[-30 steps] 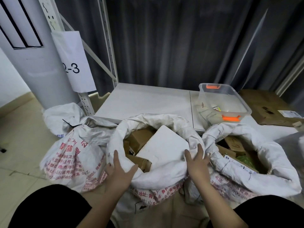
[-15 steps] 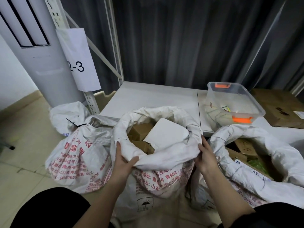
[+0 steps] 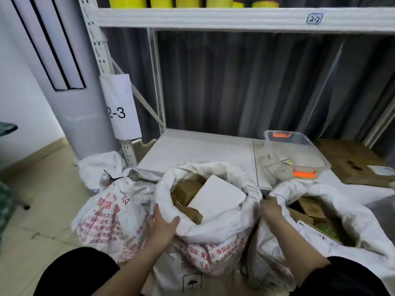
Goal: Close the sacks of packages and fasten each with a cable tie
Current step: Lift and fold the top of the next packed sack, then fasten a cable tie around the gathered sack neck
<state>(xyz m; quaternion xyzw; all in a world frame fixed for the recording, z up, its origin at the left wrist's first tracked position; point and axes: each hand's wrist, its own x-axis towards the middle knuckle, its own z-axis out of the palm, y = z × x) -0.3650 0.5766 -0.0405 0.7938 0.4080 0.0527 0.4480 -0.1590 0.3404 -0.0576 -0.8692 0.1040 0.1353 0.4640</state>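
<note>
Hands: left hand and right hand each grip the rolled rim of the open middle sack.
Left of hands: tied sack with black cable tie.

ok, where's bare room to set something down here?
Bare: the low white shelf board, between the rack post and the clear bin; also the floor tiles left of the tied sack. Crowded: in front, where the middle sack and right sack press together, both hands at the middle sack's rim.

Single head-worn view, forward and down, close above the middle sack before shelving.
</note>
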